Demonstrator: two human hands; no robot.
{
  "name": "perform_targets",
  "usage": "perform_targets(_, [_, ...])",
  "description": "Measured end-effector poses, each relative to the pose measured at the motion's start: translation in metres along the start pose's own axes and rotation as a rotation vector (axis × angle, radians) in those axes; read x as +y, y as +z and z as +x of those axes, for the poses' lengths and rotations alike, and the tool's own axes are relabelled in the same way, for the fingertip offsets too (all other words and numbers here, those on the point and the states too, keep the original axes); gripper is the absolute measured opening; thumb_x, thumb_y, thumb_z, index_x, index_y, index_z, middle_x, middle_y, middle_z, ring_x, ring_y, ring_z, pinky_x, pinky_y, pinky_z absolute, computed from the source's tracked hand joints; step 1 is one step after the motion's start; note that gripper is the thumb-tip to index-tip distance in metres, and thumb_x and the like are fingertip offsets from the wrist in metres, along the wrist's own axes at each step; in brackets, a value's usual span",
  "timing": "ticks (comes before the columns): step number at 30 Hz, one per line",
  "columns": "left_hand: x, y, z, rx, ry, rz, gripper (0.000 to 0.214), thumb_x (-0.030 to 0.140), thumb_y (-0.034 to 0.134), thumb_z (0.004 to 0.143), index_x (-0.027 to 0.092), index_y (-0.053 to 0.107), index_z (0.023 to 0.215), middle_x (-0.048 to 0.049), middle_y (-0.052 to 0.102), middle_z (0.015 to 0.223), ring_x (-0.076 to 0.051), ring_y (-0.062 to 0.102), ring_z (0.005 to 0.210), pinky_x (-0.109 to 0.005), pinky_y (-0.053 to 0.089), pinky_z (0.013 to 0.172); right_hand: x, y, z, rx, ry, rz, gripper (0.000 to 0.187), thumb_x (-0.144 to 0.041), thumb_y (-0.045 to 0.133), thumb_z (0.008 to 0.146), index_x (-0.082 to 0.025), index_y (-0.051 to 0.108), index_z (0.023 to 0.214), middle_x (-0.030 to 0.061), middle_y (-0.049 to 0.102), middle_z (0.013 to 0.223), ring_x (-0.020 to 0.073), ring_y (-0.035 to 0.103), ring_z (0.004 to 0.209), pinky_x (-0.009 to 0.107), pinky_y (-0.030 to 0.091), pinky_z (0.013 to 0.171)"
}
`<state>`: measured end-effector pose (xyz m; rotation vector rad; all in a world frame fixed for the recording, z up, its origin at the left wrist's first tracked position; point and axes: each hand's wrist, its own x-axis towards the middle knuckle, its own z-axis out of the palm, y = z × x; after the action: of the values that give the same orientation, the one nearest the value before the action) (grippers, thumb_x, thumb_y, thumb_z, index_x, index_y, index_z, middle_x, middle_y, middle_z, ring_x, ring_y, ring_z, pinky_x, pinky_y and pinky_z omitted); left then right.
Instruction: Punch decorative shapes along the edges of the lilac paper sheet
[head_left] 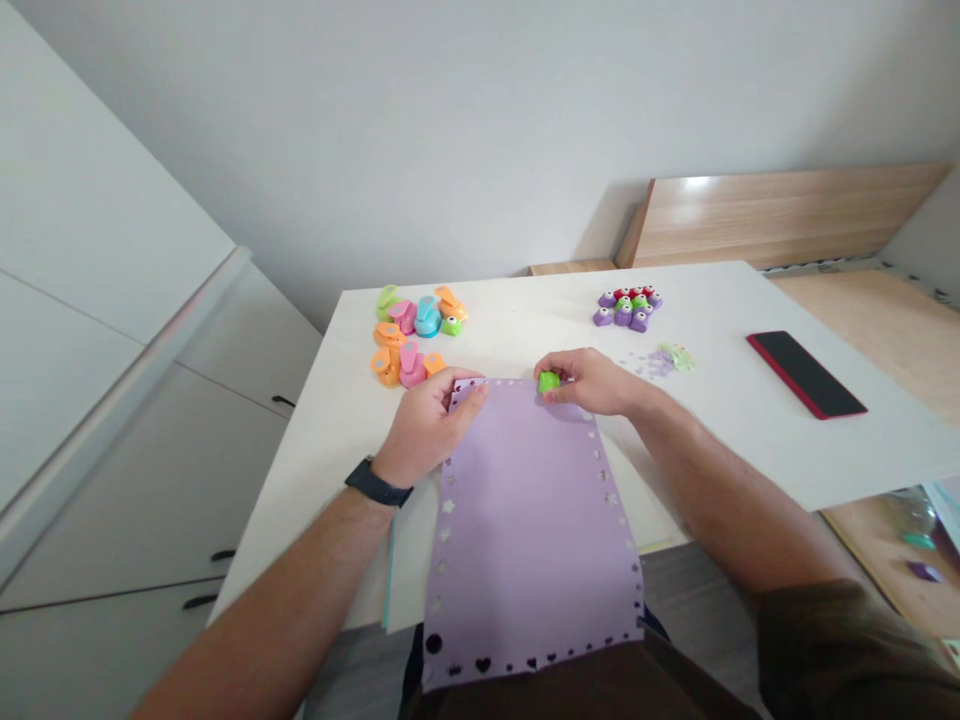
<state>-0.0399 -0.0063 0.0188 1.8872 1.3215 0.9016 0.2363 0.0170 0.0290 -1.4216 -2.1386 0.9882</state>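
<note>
A lilac paper sheet (525, 520) with small shapes punched along its edges lies on the white table (750, 420) and hangs over the near edge onto my lap. My left hand (427, 425), a dark watch on its wrist, pinches the sheet's far left corner. My right hand (592, 382) is closed on a small green paper punch (548, 381) set on the sheet's far edge.
Several larger orange, pink, blue and green punches (412, 335) sit at the far left. A cluster of small purple, red and green punches (628, 305) lies far right, paper scraps (667, 360) beside it. A red-edged phone (806, 373) lies at right. White cabinets (150, 450) stand left.
</note>
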Motion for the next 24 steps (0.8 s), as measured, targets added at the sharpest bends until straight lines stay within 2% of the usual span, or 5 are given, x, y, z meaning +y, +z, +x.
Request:
perform_targets(4, [0.002, 0.000, -0.001, 0.063, 0.052, 0.042, 0.030, 0.040, 0.068, 0.094, 0.019, 0.072, 0.114, -0.0056, 0.078, 0.105, -0.018, 0.073, 0.091, -0.028, 0.056, 0.081, -0.004, -0.001, -0.001, 0.004, -0.012, -0.017, 0.022, -0.028, 0.074, 0.079, -0.020, 0.075, 0.099, -0.0012, 0.065, 0.080, 0.0150, 0.055, 0.074, 0.028, 0.039, 0.072])
perform_targets(9, [0.022, -0.001, 0.000, 0.153, 0.235, 0.228, 0.036, 0.040, 0.068, 0.094, 0.020, 0.069, 0.124, -0.0090, 0.075, 0.124, -0.024, 0.070, 0.114, -0.036, 0.053, 0.103, -0.007, 0.000, -0.003, 0.003, -0.043, -0.048, 0.022, -0.028, 0.075, 0.080, -0.020, 0.075, 0.100, -0.0010, 0.066, 0.081, 0.0154, 0.055, 0.075, 0.028, 0.038, 0.072])
perform_targets(14, [0.042, 0.010, 0.010, -0.060, 0.372, 0.392, 0.053, 0.050, 0.072, 0.091, 0.019, 0.063, 0.133, -0.0129, 0.073, 0.129, -0.031, 0.067, 0.122, -0.043, 0.048, 0.108, -0.011, 0.001, -0.005, 0.023, -0.060, -0.058, 0.022, -0.025, 0.076, 0.079, -0.020, 0.076, 0.101, -0.0010, 0.066, 0.081, 0.0153, 0.055, 0.075, 0.028, 0.038, 0.072])
perform_targets(20, [0.059, 0.029, 0.032, -0.258, 0.295, 0.556, 0.063, 0.057, 0.081, 0.080, 0.018, 0.063, 0.126, -0.0144, 0.076, 0.117, -0.036, 0.070, 0.114, -0.040, 0.052, 0.097, -0.012, 0.003, -0.005, 0.033, -0.081, -0.090, 0.023, -0.019, 0.072, 0.080, -0.019, 0.076, 0.102, -0.0002, 0.070, 0.084, 0.0159, 0.058, 0.078, 0.027, 0.039, 0.073])
perform_targets(24, [0.063, 0.033, 0.042, -0.368, 0.256, 0.512, 0.050, 0.052, 0.079, 0.081, 0.021, 0.068, 0.118, -0.0099, 0.079, 0.109, -0.031, 0.074, 0.103, -0.035, 0.055, 0.088, -0.012, 0.003, -0.006, 0.039, -0.137, -0.073, 0.029, -0.014, 0.069, 0.079, -0.019, 0.075, 0.107, 0.0000, 0.073, 0.090, 0.0163, 0.062, 0.083, 0.026, 0.041, 0.078])
